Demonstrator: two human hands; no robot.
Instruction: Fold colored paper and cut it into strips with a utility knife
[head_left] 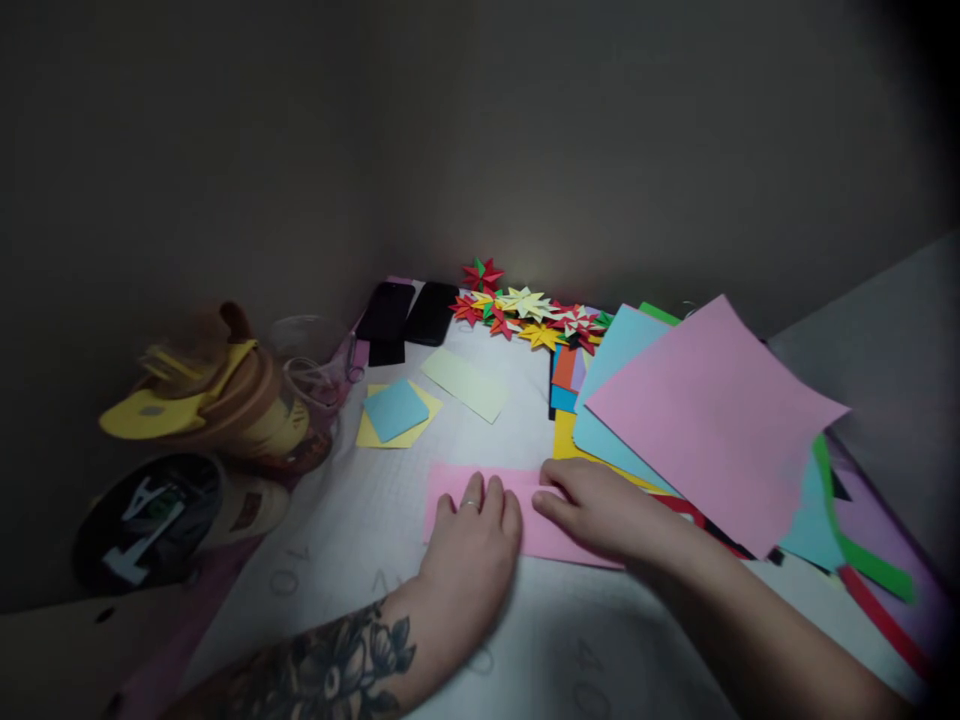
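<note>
A folded strip of pink paper (547, 535) lies flat on the white-covered table in front of me. My left hand (476, 535), with a ring on one finger, rests palm down on its left half, fingers stretched out. At the strip's upper right, my right hand (592, 500) has its fingers curled over the top edge and its thumb against the paper, closed on it. Beyond the left hand lie a small blue paper square (396, 410) on a yellow paper square (371, 430) and a pale green paper strip (465, 383).
Folded paper stars (525, 303) line the back edge beside two dark phones (429, 313). Large pink (712, 420) and light blue sheets (611, 365) are stacked at right. On the left stand a lidded cup (262, 400) and a dark-topped container (150, 525).
</note>
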